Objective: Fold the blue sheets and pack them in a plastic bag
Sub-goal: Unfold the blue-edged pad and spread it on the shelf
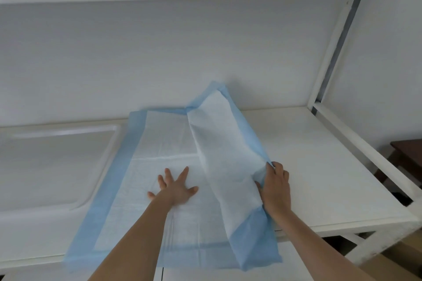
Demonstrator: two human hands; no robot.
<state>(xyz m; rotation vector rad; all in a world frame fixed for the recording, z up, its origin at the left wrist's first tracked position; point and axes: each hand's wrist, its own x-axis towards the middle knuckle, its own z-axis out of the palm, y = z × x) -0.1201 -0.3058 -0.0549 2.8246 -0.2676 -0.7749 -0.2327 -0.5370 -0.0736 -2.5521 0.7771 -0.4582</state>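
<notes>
- Left hand lies flat, fingers spread, pressing the sheet onto the table.
- Right hand grips its right edge, lifted and folding leftward.
- Clear bag sits just left.

looks forward and down from head height, close over a white table, facing the back wall; only one view, wide-angle, edges bowed.
</notes>
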